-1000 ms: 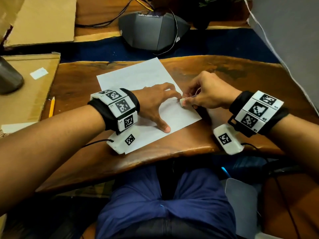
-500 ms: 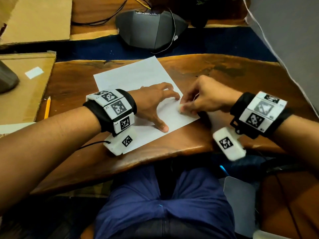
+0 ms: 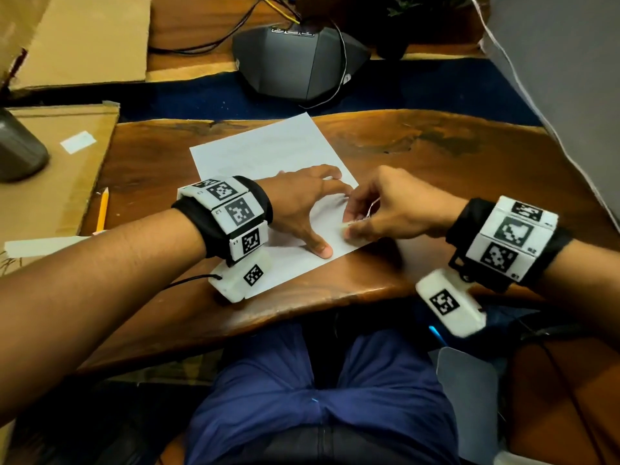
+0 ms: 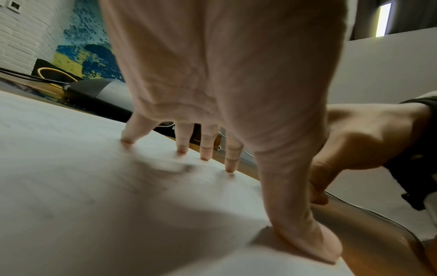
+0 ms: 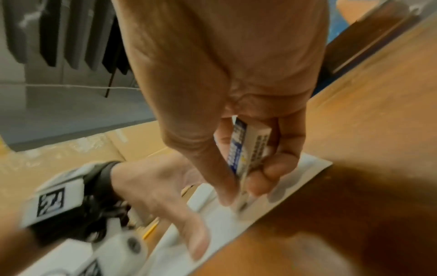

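A white sheet of paper (image 3: 268, 152) lies on the wooden table (image 3: 436, 156). My left hand (image 3: 308, 209) presses on it with spread, straight fingers and thumb, seen from beneath in the left wrist view (image 4: 224, 93). My right hand (image 3: 375, 213) pinches a small white eraser (image 3: 350, 225) in a blue printed sleeve (image 5: 246, 153). The eraser's tip touches the paper (image 5: 295, 177) near its near right corner, just right of my left thumb (image 4: 307, 233). The two hands are almost touching.
A yellow pencil (image 3: 103, 209) lies at the table's left edge beside flat cardboard (image 3: 50, 196). A dark cup (image 3: 16, 152) stands at far left. A grey conference speaker (image 3: 295, 62) with cables sits behind the paper. A grey panel (image 3: 553, 78) rises at right.
My right hand has slid the eraser along the paper toward its near right corner. The left hand stays pressed on the sheet.
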The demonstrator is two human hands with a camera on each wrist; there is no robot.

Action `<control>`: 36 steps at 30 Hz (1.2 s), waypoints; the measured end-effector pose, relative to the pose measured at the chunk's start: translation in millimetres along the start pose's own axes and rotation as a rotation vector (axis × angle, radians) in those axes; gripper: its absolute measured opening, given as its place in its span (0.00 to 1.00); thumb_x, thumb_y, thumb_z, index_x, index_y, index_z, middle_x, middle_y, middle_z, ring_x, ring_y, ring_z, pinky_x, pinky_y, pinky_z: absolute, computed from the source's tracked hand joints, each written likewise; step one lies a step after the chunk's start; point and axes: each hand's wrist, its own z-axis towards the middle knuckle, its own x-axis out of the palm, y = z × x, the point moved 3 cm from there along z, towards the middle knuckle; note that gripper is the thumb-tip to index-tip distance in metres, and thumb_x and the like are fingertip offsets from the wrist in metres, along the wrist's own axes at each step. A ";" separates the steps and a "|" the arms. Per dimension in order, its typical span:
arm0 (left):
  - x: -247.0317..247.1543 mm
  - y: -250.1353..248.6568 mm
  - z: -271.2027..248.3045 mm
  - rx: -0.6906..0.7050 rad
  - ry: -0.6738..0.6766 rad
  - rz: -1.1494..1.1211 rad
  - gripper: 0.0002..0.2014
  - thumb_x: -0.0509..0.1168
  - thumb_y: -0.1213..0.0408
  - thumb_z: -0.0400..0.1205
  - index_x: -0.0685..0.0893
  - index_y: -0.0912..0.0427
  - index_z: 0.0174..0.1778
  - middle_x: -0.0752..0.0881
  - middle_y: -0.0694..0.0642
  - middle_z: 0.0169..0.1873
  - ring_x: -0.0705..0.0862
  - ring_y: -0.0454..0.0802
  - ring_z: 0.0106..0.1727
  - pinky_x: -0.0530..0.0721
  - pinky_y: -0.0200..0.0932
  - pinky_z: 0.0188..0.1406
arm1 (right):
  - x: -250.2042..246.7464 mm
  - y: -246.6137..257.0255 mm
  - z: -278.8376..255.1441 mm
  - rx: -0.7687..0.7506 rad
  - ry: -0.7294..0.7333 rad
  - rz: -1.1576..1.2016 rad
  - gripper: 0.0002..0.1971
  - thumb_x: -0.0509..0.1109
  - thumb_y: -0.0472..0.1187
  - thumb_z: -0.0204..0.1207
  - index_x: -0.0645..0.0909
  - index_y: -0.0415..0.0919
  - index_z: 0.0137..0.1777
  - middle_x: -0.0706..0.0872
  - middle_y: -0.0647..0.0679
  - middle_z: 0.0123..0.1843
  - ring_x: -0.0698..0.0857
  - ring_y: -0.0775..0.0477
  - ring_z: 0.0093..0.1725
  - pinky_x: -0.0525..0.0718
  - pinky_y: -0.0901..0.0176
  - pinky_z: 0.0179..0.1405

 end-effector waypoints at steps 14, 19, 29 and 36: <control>2.3 -3.3 0.5 -0.085 -0.025 0.020 0.53 0.75 0.31 0.64 0.57 0.36 0.84 0.51 0.45 0.86 0.56 0.53 0.85 0.63 0.68 0.79 | -22.1 -9.5 17.5 0.110 -0.210 -0.004 0.06 0.84 0.43 0.72 0.94 0.41 0.45 0.93 0.47 0.40 0.90 0.53 0.38 0.84 0.68 0.31; -11.2 -3.8 -1.9 -0.100 0.079 0.047 0.59 0.77 0.30 0.59 0.55 0.34 0.85 0.49 0.44 0.86 0.53 0.52 0.86 0.57 0.61 0.83 | -26.8 -13.2 23.8 0.092 -0.249 -0.115 0.06 0.83 0.42 0.72 0.93 0.40 0.44 0.92 0.47 0.40 0.88 0.53 0.39 0.89 0.62 0.37; -9.4 -7.8 -3.2 -0.174 0.136 0.069 0.67 0.85 0.42 0.58 0.45 0.31 0.85 0.39 0.44 0.86 0.42 0.52 0.87 0.53 0.64 0.84 | -21.0 -3.4 19.7 0.050 -0.329 -0.197 0.05 0.83 0.42 0.73 0.91 0.41 0.42 0.89 0.48 0.38 0.86 0.50 0.39 0.80 0.63 0.29; -12.5 -12.7 -0.2 -0.199 0.178 0.137 0.67 0.85 0.40 0.57 0.45 0.30 0.84 0.37 0.47 0.86 0.42 0.55 0.87 0.55 0.67 0.83 | -9.5 -0.8 9.1 0.118 -0.076 0.090 0.08 0.85 0.38 0.70 0.92 0.35 0.45 0.93 0.42 0.40 0.89 0.52 0.31 0.84 0.69 0.27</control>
